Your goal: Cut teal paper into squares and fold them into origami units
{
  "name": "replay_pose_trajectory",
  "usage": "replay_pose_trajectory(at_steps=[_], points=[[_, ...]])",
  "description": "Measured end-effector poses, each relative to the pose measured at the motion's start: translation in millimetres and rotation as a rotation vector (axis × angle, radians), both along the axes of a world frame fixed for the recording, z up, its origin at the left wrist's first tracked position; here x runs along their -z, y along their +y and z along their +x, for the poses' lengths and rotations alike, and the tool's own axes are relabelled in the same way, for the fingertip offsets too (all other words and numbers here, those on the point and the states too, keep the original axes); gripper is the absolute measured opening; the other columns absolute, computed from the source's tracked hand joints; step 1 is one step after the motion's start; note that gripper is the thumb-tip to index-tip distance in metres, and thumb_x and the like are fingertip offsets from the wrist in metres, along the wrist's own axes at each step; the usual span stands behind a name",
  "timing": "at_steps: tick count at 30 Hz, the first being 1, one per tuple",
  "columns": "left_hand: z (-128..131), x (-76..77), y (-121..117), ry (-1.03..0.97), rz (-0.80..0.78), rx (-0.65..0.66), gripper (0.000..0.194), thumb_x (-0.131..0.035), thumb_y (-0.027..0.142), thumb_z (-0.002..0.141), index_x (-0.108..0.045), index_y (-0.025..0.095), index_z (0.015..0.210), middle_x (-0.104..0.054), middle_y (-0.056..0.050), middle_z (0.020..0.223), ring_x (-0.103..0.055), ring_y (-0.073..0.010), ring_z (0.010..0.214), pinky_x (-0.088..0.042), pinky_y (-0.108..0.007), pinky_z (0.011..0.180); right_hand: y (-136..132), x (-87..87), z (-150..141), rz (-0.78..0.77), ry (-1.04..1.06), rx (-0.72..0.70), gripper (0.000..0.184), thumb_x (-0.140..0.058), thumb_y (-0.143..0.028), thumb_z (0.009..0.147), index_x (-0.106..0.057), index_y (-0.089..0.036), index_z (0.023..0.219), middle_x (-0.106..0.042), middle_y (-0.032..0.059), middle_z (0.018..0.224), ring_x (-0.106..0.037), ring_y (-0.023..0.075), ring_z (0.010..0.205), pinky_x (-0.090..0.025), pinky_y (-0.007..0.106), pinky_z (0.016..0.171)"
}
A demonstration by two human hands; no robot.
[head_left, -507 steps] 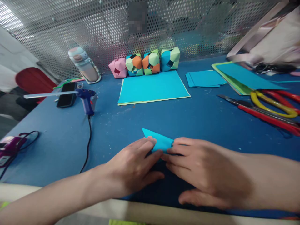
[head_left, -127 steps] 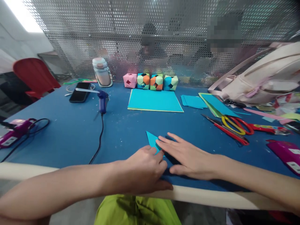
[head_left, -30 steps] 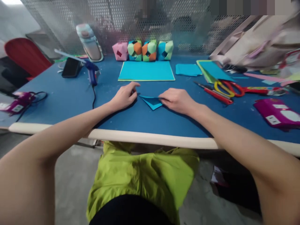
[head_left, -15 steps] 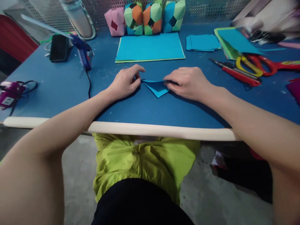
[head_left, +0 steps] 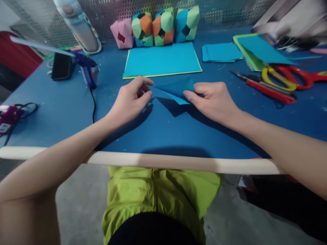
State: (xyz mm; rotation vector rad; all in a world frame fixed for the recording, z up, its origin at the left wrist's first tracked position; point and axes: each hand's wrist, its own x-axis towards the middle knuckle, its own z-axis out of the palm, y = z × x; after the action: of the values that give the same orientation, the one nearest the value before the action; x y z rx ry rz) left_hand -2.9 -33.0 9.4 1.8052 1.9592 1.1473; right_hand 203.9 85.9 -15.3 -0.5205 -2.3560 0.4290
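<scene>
A small folded sheet of blue paper (head_left: pixel 176 89) is pinched at its right side by my right hand (head_left: pixel 212 97), thumb in front and fingers behind. It is held a little above the table, tilted, and casts a dark shadow below. Just left of the paper's pointed end, my left hand (head_left: pixel 134 95) hovers with thumb and fingers apart and nothing between them. Behind both hands lies a stack of larger blue and green paper sheets (head_left: pixel 163 61).
At the back stand several folded paper balls (head_left: pixel 163 29) and a bottle (head_left: pixel 81 29). A glue gun (head_left: pixel 87 69) and a phone (head_left: pixel 62 66) lie left. Right are small blue sheets (head_left: pixel 221 52), a red cutter (head_left: pixel 270 90) and scissors (head_left: pixel 293 76). A pale edge strip (head_left: pixel 122 160) runs along the front.
The blue paper has been lifted off the table and turned by my right hand. My left hand has come away from the paper's left corner. The whole view has shifted slightly.
</scene>
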Motion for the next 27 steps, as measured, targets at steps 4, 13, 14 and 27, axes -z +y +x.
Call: replay_pose_trajectory(at_steps=[4,13,14,27], points=[[10,-11.1,2,-0.347,-0.097,-0.005,0.034,-0.061,0.025,0.081,-0.051,0.019,0.113,-0.057,-0.001,0.087,-0.060,-0.0122,0.068,-0.048,-0.024,0.059,-5,-4.2,-3,-0.099,0.139,-0.023,0.045,-0.055,-0.030,0.087,-0.026,-0.021,0.054,-0.038,-0.0015,0.059,-0.041,0.0119,0.058,-0.032,0.029,0.058],[34,-10.4,14,-0.815,-0.209,-0.028,0.060,-0.067,0.030,0.078,-0.038,0.019,0.130,-0.058,-0.005,0.099,-0.064,-0.0158,0.080,-0.053,-0.031,0.068,-10,-6.6,-2,-0.260,0.171,-0.045,0.039,-0.051,-0.025,0.090,-0.034,-0.020,0.055,-0.036,-0.0033,0.059,-0.038,0.0100,0.056,-0.031,0.026,0.055],[37,-11.1,14,-0.895,-0.215,-0.007,0.061,-0.066,0.031,0.080,-0.037,0.019,0.132,-0.059,-0.005,0.098,-0.064,-0.0170,0.082,-0.054,-0.033,0.070,-11,-5.7,-2,-0.232,0.175,-0.056,0.037,-0.051,-0.025,0.090,-0.038,-0.019,0.056,-0.038,-0.0030,0.059,-0.040,0.0103,0.057,-0.032,0.026,0.056],[42,-9.2,5,-1.088,-0.229,0.026,0.080,-0.063,0.005,0.060,-0.039,0.017,0.136,-0.069,-0.003,0.090,-0.059,-0.0106,0.063,-0.044,-0.022,0.059,-13,-13.7,-4,-0.811,0.153,-0.035,0.028,-0.056,-0.042,0.080,-0.055,-0.018,0.064,-0.057,0.0003,0.065,-0.048,0.0137,0.061,-0.040,0.027,0.057]])
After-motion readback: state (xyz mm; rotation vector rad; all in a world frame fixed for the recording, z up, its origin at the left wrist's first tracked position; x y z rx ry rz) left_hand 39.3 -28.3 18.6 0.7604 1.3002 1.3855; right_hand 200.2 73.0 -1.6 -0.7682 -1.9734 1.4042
